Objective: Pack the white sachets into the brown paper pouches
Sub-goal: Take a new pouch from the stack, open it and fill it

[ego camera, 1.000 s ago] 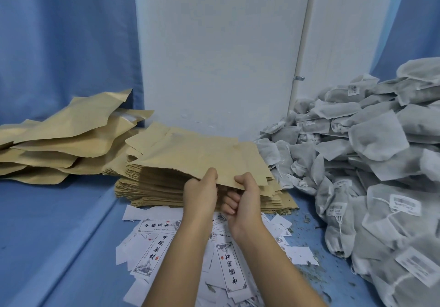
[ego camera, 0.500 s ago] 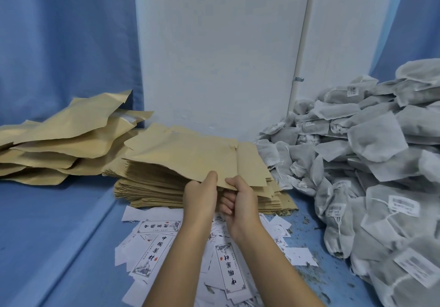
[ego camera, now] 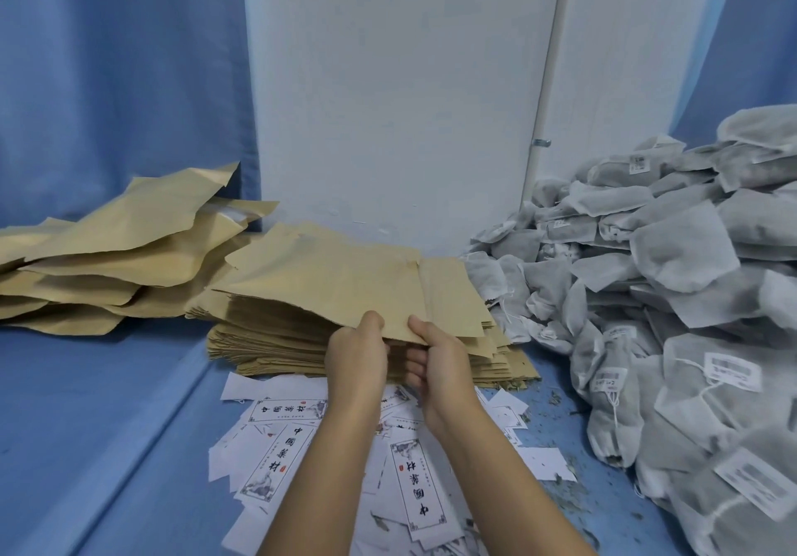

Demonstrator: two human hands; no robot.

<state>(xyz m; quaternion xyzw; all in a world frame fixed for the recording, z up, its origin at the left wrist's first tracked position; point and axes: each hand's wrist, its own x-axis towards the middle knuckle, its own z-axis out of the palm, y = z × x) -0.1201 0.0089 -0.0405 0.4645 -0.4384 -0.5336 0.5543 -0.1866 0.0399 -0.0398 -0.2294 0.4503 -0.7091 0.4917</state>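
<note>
Atop the pouch stack (ego camera: 267, 340), hands now closer
Each pinches the top pouch (ego camera: 327, 288): left hand (ego camera: 356, 357), right hand (ego camera: 440, 361).

A stack of flat brown paper pouches (ego camera: 276, 340) is sitting mid-surface near the back edge. Its top pouch (ego camera: 345, 284) is tilting up, with the left hand (ego camera: 356, 357) and right hand (ego camera: 440, 361) pinching its near edge. A pile of loose brown pouches (ego camera: 108, 262) is sprawling at the left edge. A heap of tagged white mesh sachets (ego camera: 681, 297) is filling the right edge.

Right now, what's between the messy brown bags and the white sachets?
The neat stack of brown pouches, top pouch pinched by left hand and right hand; head view.
</note>
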